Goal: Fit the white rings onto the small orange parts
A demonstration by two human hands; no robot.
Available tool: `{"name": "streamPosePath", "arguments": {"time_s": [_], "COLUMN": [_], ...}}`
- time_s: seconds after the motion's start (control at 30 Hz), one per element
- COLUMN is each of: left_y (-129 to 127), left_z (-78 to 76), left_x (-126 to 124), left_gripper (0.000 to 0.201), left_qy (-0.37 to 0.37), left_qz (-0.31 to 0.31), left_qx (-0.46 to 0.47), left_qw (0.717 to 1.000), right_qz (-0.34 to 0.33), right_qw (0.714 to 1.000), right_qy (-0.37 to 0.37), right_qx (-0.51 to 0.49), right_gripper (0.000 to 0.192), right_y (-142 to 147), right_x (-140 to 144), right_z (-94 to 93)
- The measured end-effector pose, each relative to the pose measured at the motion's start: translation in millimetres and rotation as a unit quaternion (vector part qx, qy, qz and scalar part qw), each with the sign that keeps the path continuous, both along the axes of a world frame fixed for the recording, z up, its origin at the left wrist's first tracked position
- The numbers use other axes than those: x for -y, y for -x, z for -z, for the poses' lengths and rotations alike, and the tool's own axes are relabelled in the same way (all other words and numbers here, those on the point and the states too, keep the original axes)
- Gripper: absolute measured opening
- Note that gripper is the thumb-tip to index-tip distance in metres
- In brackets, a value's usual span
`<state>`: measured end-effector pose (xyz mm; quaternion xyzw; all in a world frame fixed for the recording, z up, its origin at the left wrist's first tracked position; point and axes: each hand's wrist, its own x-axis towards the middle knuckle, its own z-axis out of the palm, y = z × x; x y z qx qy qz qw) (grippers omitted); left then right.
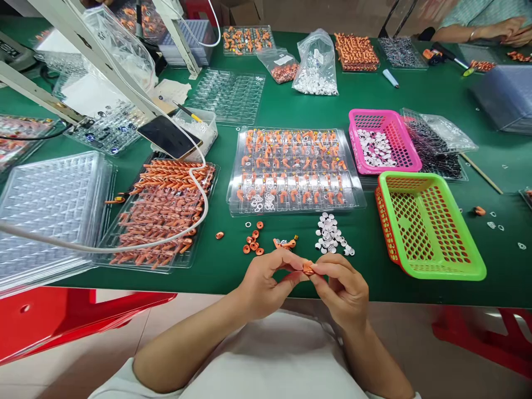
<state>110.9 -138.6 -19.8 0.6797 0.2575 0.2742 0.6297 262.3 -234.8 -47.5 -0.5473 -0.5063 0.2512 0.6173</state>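
Near the table's front edge, my left hand point(272, 280) and my right hand point(343, 285) meet, both closed. Between their fingertips they pinch a small orange plastic part point(308, 268); the fingers cover much of it. Just beyond lies an orange piece with a yellow tip and metal bits point(286, 243). Left of that is a cluster of small orange round caps point(252, 241). On the right is a heap of white round caps point(330, 235). Behind them stands a clear tray point(295, 172) holding rows of orange curved parts and some white rings.
A green basket point(432, 227) stacked on a red one stands right, with a pink basket point(384, 141) of white pieces behind. At left are a tray of orange parts point(153, 221), stacked clear trays point(54, 199) and a phone point(168, 137). A white cable arcs over. Another person's hands point(509, 32) work far right.
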Motion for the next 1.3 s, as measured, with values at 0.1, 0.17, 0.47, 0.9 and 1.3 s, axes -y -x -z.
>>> {"name": "streamPosePath", "arguments": {"time_s": [0.1, 0.17, 0.47, 0.9, 1.3], "left_y": [0.2, -0.1, -3.2, -4.7, -8.9], "left_z": [-0.4, -1.9, 3.8, 5.3, -2.8], "left_x": [-0.1, -0.7, -1.0, 3.1, -3.2], "left_gripper": [0.009, 0.008, 0.011, 0.006, 0.045], "left_qy": [-0.001, 0.001, 0.023, 0.069, 0.251], "left_qz": [-0.003, -0.005, -0.042, -0.066, -0.021], "left_qx": [-0.003, -0.014, 0.01, -0.058, -0.027], "left_qw": [1.0, 1.0, 0.999, 0.994, 0.967], "right_qz": [0.003, 0.007, 0.032, 0.026, -0.026], "right_qw": [1.0, 1.0, 0.996, 0.975, 0.965], "right_qy": [0.001, 0.0, -0.006, -0.037, -0.028], "right_qx": [0.003, 0.011, 0.082, 0.217, 0.258], "right_gripper": [0.028, 0.028, 0.031, 0.034, 0.03], "right_y": [1.1, 1.4, 1.6, -5.8, -15.2], "right_x": [-0.6, -0.6, -2.9, -7.0, -9.4], "right_z": [-1.8, -3.0, -10.7, -9.8, -15.2]}}
